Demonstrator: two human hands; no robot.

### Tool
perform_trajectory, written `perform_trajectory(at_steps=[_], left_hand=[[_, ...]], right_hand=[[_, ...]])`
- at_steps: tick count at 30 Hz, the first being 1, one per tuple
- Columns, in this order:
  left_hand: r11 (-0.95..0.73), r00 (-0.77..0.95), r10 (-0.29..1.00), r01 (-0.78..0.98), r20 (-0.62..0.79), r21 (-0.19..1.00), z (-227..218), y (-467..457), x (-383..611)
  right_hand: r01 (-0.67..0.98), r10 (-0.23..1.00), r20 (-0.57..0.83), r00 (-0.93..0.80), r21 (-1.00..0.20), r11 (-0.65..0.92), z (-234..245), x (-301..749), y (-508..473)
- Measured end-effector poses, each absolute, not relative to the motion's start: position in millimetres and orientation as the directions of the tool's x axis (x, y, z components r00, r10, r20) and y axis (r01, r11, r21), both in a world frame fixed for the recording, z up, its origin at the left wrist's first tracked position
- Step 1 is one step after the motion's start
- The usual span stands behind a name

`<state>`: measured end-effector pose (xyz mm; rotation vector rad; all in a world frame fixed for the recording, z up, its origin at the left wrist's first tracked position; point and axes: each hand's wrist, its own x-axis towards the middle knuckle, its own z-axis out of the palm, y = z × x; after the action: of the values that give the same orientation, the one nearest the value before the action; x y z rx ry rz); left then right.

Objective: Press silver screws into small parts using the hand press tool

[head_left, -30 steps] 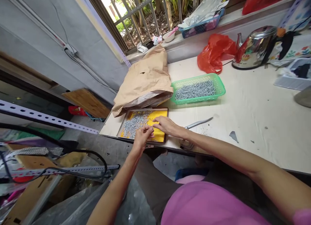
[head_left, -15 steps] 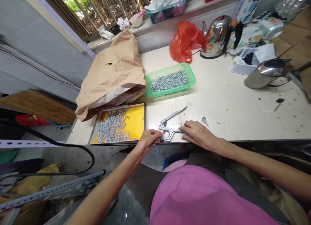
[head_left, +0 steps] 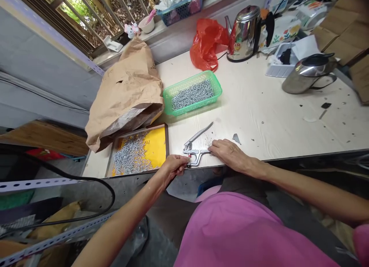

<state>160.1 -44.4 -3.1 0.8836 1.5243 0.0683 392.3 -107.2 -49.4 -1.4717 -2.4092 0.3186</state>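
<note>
Pliers (head_left: 198, 152) of grey metal lie at the front edge of the counter (head_left: 245, 113), their two handles spread apart, with a coiled spring near the pivot and a small red part by the head. The left hand (head_left: 177, 164) is at that head, thumb and forefinger pinched together; the spot is small and partly covered, so I cannot tell whether a tiny piece sits between them. The right hand (head_left: 230, 153) lies palm down at the end of the lower handle, its fingers bent over the tip and touching it, though how firmly they grip cannot be made out. The upper handle points away from the person, untouched.

Just beside the left hand is a shallow tray (head_left: 166, 140) with a dark rim, set at the counter's front edge. Loose silvery pieces (head_left: 131, 151) are heaped over its left part, and a yellow sheet (head_left: 157, 144) shows on the right. Behind it, a crumpled brown paper bag (head_left: 127, 86) leans with its mouth towards the tray. A green basket (head_left: 167, 101) stands to the right of the bag, holding more metal pieces (head_left: 193, 95).

Near the right hand lies a small grey scrap (head_left: 236, 139). Further back are a red plastic bag (head_left: 204, 44) and a shiny kettle (head_left: 245, 32), with a steel jug (head_left: 307, 75) well apart to the right.
</note>
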Motion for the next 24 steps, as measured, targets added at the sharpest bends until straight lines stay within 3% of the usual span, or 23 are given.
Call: perform_trajectory(at_steps=[7,14,20,24], left_hand=[[0.633,0.092,0.527,0.62,-0.845,0.463,1,-39,164],[0.633,0.078,0.529,0.627,-0.845,0.454,0,-42,166],[0.65,0.069,0.538,0.601,-0.84,0.465,0,-45,166],[0.649,0.064,0.544,0.6,-0.837,0.468,0,-45,168]], right_hand=[[0.834,0.893,0.035,-0.449,-0.344,0.432,-33,395,-106],[0.836,0.888,0.048,-0.458,-0.317,0.448,-36,409,-81],[0.798,0.817,-0.058,-0.574,-0.265,0.541,-34,420,-42],[0.813,0.824,-0.074,-0.561,-0.238,0.532,-26,414,-35]])
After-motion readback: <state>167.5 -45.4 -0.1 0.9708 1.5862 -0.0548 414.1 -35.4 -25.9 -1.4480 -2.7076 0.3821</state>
